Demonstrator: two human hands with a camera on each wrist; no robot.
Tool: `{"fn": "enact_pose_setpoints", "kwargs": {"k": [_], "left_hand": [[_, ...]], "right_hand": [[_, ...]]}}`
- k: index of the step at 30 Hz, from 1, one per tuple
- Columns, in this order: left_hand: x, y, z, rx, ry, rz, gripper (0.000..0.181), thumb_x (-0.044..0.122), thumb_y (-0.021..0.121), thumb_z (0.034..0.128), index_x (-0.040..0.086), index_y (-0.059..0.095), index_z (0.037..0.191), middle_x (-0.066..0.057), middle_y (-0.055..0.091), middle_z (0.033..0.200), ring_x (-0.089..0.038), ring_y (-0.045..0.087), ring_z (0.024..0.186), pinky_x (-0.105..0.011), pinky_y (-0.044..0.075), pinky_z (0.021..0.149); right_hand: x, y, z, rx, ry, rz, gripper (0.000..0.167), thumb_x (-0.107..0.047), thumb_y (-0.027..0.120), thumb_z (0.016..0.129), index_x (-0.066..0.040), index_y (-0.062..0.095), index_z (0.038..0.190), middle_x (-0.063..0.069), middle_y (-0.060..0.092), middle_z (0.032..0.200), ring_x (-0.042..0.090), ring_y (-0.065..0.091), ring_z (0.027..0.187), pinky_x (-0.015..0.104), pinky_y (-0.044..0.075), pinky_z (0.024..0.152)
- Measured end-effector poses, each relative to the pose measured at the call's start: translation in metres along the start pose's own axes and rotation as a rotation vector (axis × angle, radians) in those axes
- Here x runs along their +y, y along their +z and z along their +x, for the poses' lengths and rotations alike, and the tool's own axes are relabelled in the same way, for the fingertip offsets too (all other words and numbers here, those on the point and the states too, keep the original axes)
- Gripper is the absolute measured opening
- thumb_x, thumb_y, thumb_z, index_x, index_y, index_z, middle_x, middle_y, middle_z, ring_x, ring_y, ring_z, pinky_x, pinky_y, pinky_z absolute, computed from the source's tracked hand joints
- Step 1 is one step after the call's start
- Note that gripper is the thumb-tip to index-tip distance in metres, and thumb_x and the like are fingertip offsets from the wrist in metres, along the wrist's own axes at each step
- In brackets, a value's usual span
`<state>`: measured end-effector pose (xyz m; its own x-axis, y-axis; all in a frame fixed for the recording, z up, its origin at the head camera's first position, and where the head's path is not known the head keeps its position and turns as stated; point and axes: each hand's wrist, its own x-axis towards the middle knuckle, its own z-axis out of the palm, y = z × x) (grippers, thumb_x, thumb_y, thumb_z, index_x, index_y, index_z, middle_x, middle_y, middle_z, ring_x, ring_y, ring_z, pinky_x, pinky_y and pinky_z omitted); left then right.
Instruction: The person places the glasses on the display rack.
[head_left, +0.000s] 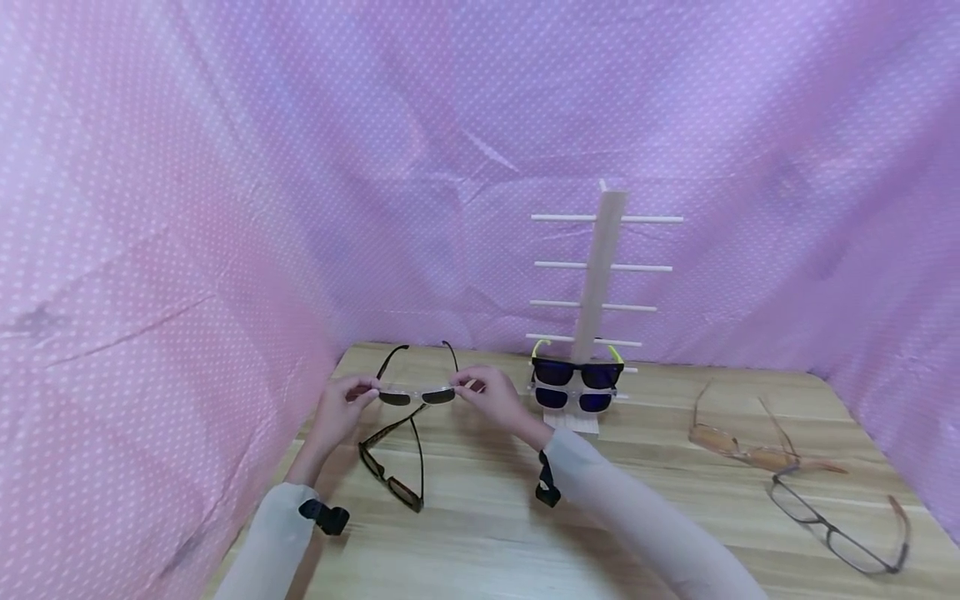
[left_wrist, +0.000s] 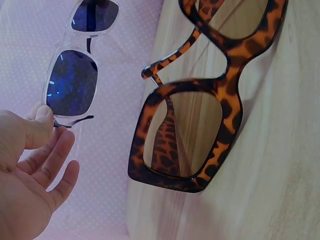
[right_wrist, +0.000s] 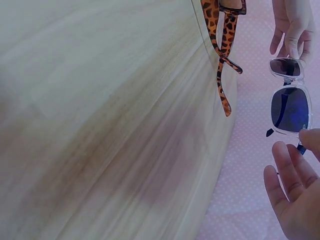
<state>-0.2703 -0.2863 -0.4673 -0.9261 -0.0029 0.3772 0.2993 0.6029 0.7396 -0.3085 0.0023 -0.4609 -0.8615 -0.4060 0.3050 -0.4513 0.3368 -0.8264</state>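
A pair of clear-framed sunglasses (head_left: 417, 397) with dark lenses and dark temples is held up between both hands. My left hand (head_left: 339, 410) pinches its left end between thumb and fingers; in the left wrist view the thumb lies on the frame's corner beside the blue-tinted lens (left_wrist: 72, 82). At the other end my right hand (head_left: 495, 398) pinches the frame's right corner. The temples are unfolded and point away from me. Just nearer than the hands, tortoiseshell sunglasses (left_wrist: 232, 65) lie on the table with their temples crossed.
A wooden rack (head_left: 600, 267) with several rods stands right of the hands. Black sunglasses with yellow-green temples (head_left: 577, 372) and a clear-framed pair (head_left: 573, 400) hang low on it. Orange-lensed glasses (head_left: 742, 450) and thin-framed glasses (head_left: 832, 529) lie at the table's right.
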Motion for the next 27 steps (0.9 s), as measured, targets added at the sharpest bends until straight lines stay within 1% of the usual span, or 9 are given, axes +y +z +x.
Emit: {"fn": "enact_pose_setpoints", "kwargs": {"k": [3, 5, 9, 12, 16, 18, 22, 27], "left_hand": [[0.006, 0.0, -0.003, -0.016, 0.009, 0.001, 0.014, -0.003, 0.071, 0.0918, -0.006, 0.073, 0.105, -0.022, 0.075, 0.104, -0.013, 0.07, 0.09, -0.016, 0.053, 0.082], [0.011, 0.0, -0.005, -0.032, -0.004, 0.003, 0.015, -0.001, 0.07, 0.0926, -0.005, 0.073, 0.106, -0.02, 0.075, 0.106, -0.014, 0.07, 0.093, -0.019, 0.054, 0.085], [0.02, 0.001, -0.007, -0.065, -0.019, 0.008, 0.017, 0.001, 0.069, 0.0943, -0.003, 0.073, 0.11, -0.017, 0.076, 0.109, -0.019, 0.071, 0.098, -0.027, 0.055, 0.091], [0.026, 0.003, -0.009, -0.079, -0.004, 0.012, 0.016, 0.002, 0.069, 0.0946, -0.002, 0.074, 0.109, -0.016, 0.076, 0.108, -0.025, 0.072, 0.099, -0.032, 0.056, 0.091], [0.033, 0.006, -0.009, -0.1, 0.024, 0.003, 0.014, 0.002, 0.07, 0.0942, -0.002, 0.074, 0.107, -0.015, 0.077, 0.106, -0.027, 0.071, 0.1, -0.031, 0.057, 0.088], [0.035, 0.008, -0.008, -0.108, 0.036, -0.002, 0.014, 0.002, 0.069, 0.0942, -0.001, 0.074, 0.107, -0.014, 0.077, 0.105, -0.025, 0.071, 0.1, -0.028, 0.057, 0.088], [0.041, 0.012, -0.007, -0.122, 0.053, -0.013, 0.014, 0.003, 0.07, 0.0944, 0.003, 0.076, 0.107, -0.011, 0.077, 0.105, -0.024, 0.072, 0.099, -0.025, 0.057, 0.086], [0.051, 0.014, -0.011, -0.147, 0.069, -0.023, 0.019, 0.006, 0.072, 0.0936, 0.008, 0.077, 0.112, -0.008, 0.078, 0.106, -0.026, 0.072, 0.099, -0.028, 0.057, 0.083]], "right_hand": [[-0.001, -0.006, -0.005, 0.002, -0.002, -0.004, 0.014, -0.005, 0.073, 0.092, -0.005, 0.077, 0.105, 0.012, 0.075, 0.107, 0.024, 0.071, 0.081, 0.019, 0.056, 0.071], [-0.002, -0.01, -0.009, 0.003, -0.003, -0.012, 0.014, -0.006, 0.073, 0.092, -0.007, 0.078, 0.106, 0.011, 0.076, 0.107, 0.022, 0.07, 0.081, 0.019, 0.056, 0.071], [-0.005, -0.018, -0.015, 0.004, -0.017, -0.012, 0.013, -0.006, 0.074, 0.092, -0.007, 0.078, 0.104, 0.011, 0.076, 0.104, 0.021, 0.07, 0.079, 0.021, 0.057, 0.07], [-0.008, -0.025, -0.019, 0.006, -0.041, -0.006, 0.013, -0.004, 0.074, 0.091, -0.005, 0.078, 0.103, 0.013, 0.076, 0.102, 0.023, 0.07, 0.079, 0.023, 0.057, 0.07], [-0.01, -0.035, -0.023, 0.001, -0.052, -0.007, 0.013, -0.004, 0.073, 0.092, -0.005, 0.078, 0.104, 0.013, 0.076, 0.104, 0.024, 0.07, 0.079, 0.021, 0.055, 0.069], [-0.01, -0.041, -0.025, -0.004, -0.054, -0.02, 0.013, -0.006, 0.073, 0.092, -0.006, 0.078, 0.104, 0.012, 0.077, 0.106, 0.022, 0.07, 0.079, 0.02, 0.055, 0.069], [-0.01, -0.051, -0.03, 0.0, -0.074, -0.033, 0.012, -0.006, 0.074, 0.092, -0.007, 0.079, 0.103, 0.012, 0.077, 0.107, 0.017, 0.069, 0.076, 0.022, 0.056, 0.068], [-0.007, -0.061, -0.038, -0.004, -0.095, -0.055, 0.012, -0.006, 0.075, 0.091, -0.007, 0.079, 0.102, 0.011, 0.078, 0.103, 0.01, 0.067, 0.072, 0.021, 0.056, 0.066]]}}
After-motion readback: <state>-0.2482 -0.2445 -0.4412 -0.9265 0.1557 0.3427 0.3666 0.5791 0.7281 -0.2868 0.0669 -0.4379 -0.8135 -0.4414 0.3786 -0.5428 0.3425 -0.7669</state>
